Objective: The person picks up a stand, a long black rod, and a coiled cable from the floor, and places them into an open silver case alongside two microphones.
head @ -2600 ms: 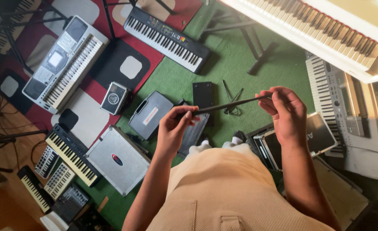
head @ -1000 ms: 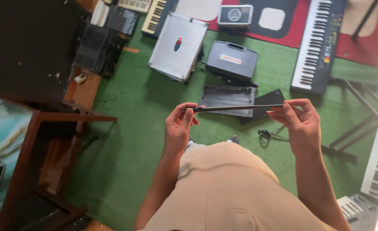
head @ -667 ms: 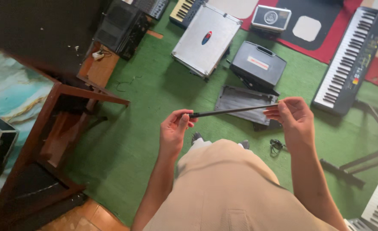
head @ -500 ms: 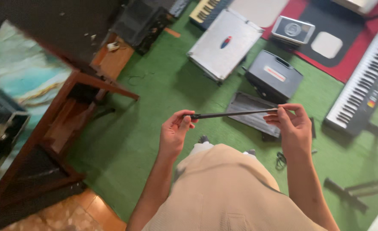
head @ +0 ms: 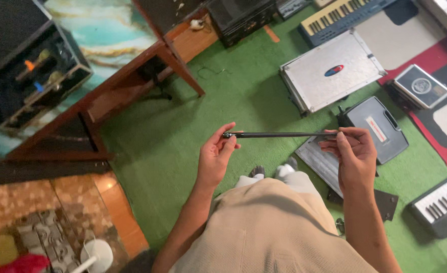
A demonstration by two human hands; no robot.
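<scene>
Over the green carpet (head: 173, 151), a thin black rod (head: 279, 135) is held level in front of the person's body. A wide patch of bare carpet is seen to the left of the hands, up to the legs of a brown wooden table (head: 132, 76). To the right the floor is crowded. A silver flat case (head: 329, 71) is laid above the rod, and a grey plastic case (head: 377, 129) is set just beside the right hand. A dark flat panel (head: 322, 164) is seen under the right wrist. One end of a black keyboard (head: 443, 202) is seen at the right edge, and a blue-edged keyboard (head: 344, 12) is placed along the top. Orange-brown tiles (head: 56, 202) are met at the carpet's lower left edge.

The left hand (head: 216, 159) is half open, and the rod's left end is pinched between thumb and fingertips. The right hand (head: 352, 151) is curled round the rod's right end, with the fingers closed loosely on it. The rod is kept well clear of the things on the floor.
</scene>
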